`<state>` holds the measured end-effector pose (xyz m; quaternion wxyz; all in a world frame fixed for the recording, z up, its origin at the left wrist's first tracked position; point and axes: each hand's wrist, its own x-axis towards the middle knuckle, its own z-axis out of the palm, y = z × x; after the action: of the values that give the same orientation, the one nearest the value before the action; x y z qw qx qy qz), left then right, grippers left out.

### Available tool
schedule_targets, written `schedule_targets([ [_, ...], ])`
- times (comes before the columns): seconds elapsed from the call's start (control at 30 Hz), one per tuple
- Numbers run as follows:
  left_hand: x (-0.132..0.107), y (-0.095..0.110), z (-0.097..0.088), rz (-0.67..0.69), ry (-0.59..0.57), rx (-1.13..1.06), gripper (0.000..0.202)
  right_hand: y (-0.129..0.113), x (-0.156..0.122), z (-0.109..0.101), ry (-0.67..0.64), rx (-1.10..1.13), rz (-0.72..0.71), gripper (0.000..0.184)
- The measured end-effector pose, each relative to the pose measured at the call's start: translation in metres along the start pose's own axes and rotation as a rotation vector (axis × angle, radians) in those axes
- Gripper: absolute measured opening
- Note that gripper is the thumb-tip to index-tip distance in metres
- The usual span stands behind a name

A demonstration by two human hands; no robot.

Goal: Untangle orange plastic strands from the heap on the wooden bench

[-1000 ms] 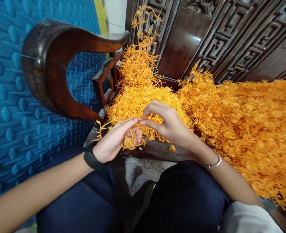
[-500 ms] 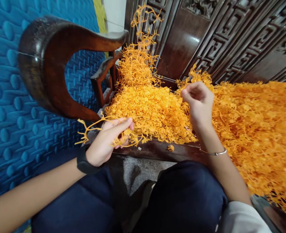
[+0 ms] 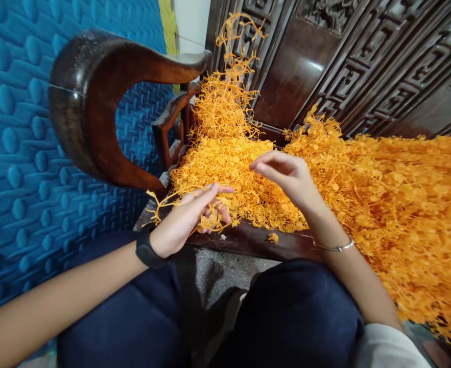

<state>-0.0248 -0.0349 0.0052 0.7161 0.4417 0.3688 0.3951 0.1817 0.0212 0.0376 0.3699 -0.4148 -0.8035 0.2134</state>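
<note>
My left hand (image 3: 192,217) is closed around a branching orange plastic strand (image 3: 156,207). Forked ends stick out past the wrist side, and more of the strand shows under the fingers. My right hand (image 3: 282,176) hovers over the heap of small orange plastic pieces (image 3: 244,163), to the right of my left hand. Its fingers are stretched out, with the thumb tip near the index fingertip; I see nothing held between them. One loose orange piece (image 3: 273,238) lies on the dark wooden seat edge (image 3: 256,240).
A curved wooden armrest (image 3: 95,102) rises at the left, before a blue textured mat (image 3: 10,153). Tangled orange strands (image 3: 225,102) are stacked at the back corner. A large orange pile (image 3: 409,204) covers the right side. Behind stands a carved wooden backrest (image 3: 290,66).
My right hand has moved left and down toward my left hand, its fingers straightening from a curled pinch. My left hand still holds the strand, its fingers a little more extended.
</note>
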Motion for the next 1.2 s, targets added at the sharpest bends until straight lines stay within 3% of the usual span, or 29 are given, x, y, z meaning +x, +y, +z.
schedule_targets([
  [0.07, 0.001, -0.002, -0.001, -0.006, -0.004, -0.024, 0.038, -0.024, -0.007, 0.007, -0.228, 0.039, -0.100, 0.025],
  [0.13, 0.002, -0.005, 0.000, 0.025, 0.015, -0.054, 0.033, -0.037, -0.011, 0.016, -0.346, -0.030, -0.197, 0.032],
  [0.27, 0.003, -0.007, 0.002, 0.094, 0.101, -0.063, 0.019, -0.038, -0.013, 0.027, -0.354, -0.133, -0.241, 0.026],
  [0.47, -0.001, -0.001, -0.001, 0.098, 0.146, 0.140, 0.031, -0.037, -0.013, 0.022, -0.349, -0.015, -0.117, 0.018],
  [0.67, -0.004, -0.011, 0.007, 0.070, 0.164, 0.087, 0.029, -0.038, -0.015, 0.023, -0.432, -0.104, -0.030, 0.012],
  [0.77, -0.009, -0.007, 0.008, 0.159, 0.172, 0.066, 0.029, -0.044, -0.020, 0.014, -0.466, -0.094, -0.089, 0.012],
  [0.83, -0.013, 0.003, 0.004, 0.312, 0.244, 0.004, 0.030, -0.048, -0.024, 0.001, -0.473, -0.024, -0.106, 0.016],
  [0.9, -0.016, 0.015, -0.002, 0.484, 0.390, -0.152, 0.031, -0.045, -0.027, -0.014, -0.364, 0.035, -0.062, 0.018],
  [0.93, -0.018, 0.019, -0.004, 0.479, 0.407, -0.190, 0.033, -0.040, -0.027, -0.021, -0.259, 0.038, -0.024, 0.016],
  [1.03, -0.018, 0.024, -0.004, 0.379, 0.226, -0.186, 0.031, -0.004, -0.016, -0.028, 0.103, -0.046, 0.057, 0.010],
  [1.1, -0.016, 0.023, -0.003, 0.289, 0.103, -0.183, 0.030, 0.030, -0.004, -0.024, 0.261, -0.133, 0.088, 0.013],
  [1.2, -0.012, 0.023, -0.005, 0.206, 0.044, -0.225, 0.034, 0.067, 0.012, -0.014, 0.319, -0.169, 0.132, 0.050],
])
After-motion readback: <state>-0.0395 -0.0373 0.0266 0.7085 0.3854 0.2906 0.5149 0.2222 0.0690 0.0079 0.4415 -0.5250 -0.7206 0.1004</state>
